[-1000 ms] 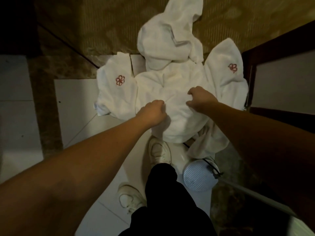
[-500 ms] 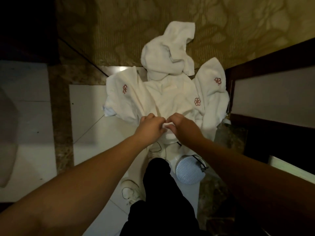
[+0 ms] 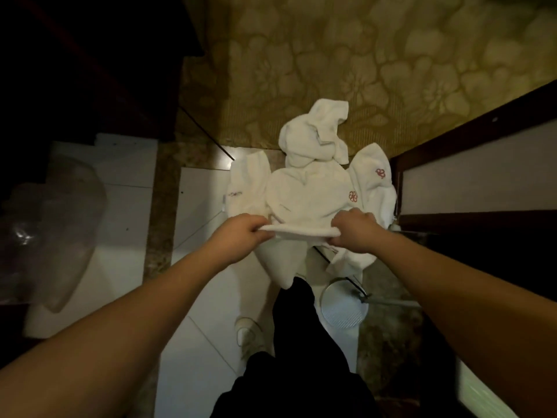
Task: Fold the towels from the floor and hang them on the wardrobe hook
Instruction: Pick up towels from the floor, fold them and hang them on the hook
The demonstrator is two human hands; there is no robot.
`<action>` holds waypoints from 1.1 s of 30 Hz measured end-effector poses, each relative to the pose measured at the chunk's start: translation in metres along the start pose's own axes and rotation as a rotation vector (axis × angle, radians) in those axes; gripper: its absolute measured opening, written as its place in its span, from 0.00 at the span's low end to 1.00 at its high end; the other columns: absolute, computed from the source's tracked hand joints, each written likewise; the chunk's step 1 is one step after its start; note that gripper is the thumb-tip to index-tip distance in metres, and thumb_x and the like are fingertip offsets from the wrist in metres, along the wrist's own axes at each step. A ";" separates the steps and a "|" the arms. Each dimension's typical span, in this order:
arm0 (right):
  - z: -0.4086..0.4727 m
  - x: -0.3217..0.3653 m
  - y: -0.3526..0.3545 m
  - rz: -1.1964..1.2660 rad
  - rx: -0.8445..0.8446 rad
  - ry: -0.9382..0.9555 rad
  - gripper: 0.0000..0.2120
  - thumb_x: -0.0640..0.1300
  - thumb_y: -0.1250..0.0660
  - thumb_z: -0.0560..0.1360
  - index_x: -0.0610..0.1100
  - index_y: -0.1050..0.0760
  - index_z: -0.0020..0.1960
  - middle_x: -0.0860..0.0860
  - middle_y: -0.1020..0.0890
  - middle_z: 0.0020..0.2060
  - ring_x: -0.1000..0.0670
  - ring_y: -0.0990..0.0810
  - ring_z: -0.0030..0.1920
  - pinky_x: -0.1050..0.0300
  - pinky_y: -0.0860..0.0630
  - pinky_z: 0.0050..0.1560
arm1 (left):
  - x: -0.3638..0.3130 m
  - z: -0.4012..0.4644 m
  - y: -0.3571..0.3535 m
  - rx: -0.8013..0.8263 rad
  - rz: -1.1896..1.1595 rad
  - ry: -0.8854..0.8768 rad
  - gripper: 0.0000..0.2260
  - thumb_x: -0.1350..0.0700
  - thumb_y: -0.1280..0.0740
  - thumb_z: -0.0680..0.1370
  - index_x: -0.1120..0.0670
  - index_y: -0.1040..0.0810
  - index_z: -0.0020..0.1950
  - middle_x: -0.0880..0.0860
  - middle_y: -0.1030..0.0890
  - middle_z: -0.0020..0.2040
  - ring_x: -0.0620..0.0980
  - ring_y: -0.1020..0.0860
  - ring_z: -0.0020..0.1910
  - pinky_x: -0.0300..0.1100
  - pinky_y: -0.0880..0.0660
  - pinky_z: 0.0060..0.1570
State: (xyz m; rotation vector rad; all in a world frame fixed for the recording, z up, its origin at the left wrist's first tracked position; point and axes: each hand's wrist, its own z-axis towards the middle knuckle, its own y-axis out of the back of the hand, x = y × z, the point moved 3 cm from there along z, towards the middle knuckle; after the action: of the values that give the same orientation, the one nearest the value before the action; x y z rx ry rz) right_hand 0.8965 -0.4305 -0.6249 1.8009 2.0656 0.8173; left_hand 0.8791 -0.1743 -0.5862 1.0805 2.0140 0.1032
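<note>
Here, centre frame: I had left hand [image 3: 242, 235] and right hand [image 3: 354, 230] each pinching top edge of white terry towel [image 3: 297, 203], lifted off remaining pile of crumpled white towels [image 3: 316, 137] above. Advice: keep edge taut, match corners before folding.

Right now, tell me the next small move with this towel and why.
Probably lift it higher. Left hand and right hand each pinch an end of the towel's top edge, stretched between them, but the rest hangs bunched near the pile on the floor; raised clear, it could hang flat for folding.
</note>
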 end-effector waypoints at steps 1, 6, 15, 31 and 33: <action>-0.013 0.004 0.005 0.065 -0.023 -0.029 0.16 0.57 0.34 0.78 0.47 0.22 0.58 0.46 0.23 0.59 0.41 0.28 0.63 0.46 0.34 0.57 | 0.000 -0.017 0.010 -0.022 -0.052 0.005 0.07 0.53 0.33 0.80 0.54 0.17 0.52 0.55 0.19 0.45 0.54 0.23 0.47 0.46 0.29 0.44; -0.089 0.050 0.032 0.381 -0.143 -0.014 0.10 0.54 0.34 0.80 0.53 0.31 0.44 0.52 0.23 0.41 0.43 0.22 0.49 0.51 0.33 0.43 | 0.004 -0.104 0.057 -0.208 -0.176 0.034 0.07 0.53 0.33 0.80 0.46 0.21 0.43 0.47 0.22 0.35 0.43 0.25 0.34 0.33 0.33 0.29; -0.256 0.199 0.115 0.900 -0.320 0.194 0.18 0.58 0.34 0.79 0.43 0.24 0.44 0.48 0.23 0.37 0.51 0.26 0.38 0.54 0.29 0.40 | -0.006 -0.265 0.089 -0.502 -0.398 0.066 0.06 0.49 0.30 0.78 0.47 0.16 0.42 0.52 0.16 0.41 0.51 0.19 0.43 0.46 0.25 0.42; -0.483 0.368 0.086 1.396 -0.046 0.560 0.13 0.47 0.35 0.82 0.40 0.26 0.61 0.43 0.21 0.47 0.48 0.19 0.46 0.56 0.22 0.41 | -0.087 -0.539 -0.023 -0.915 -0.460 -0.069 0.16 0.43 0.27 0.75 0.42 0.27 0.58 0.37 0.21 0.50 0.36 0.22 0.49 0.36 0.25 0.48; -0.521 0.376 0.079 1.210 -0.180 0.604 0.19 0.43 0.35 0.82 0.38 0.30 0.70 0.42 0.22 0.57 0.45 0.21 0.57 0.55 0.22 0.51 | -0.090 -0.570 -0.034 -1.045 -0.388 0.035 0.15 0.45 0.30 0.78 0.50 0.24 0.60 0.45 0.21 0.50 0.47 0.22 0.49 0.43 0.28 0.46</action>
State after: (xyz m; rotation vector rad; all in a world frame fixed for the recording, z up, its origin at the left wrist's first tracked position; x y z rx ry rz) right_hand 0.6036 -0.1796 -0.1049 2.8625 0.8018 1.9184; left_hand 0.4844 -0.0955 -0.1715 0.0260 1.7583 0.8566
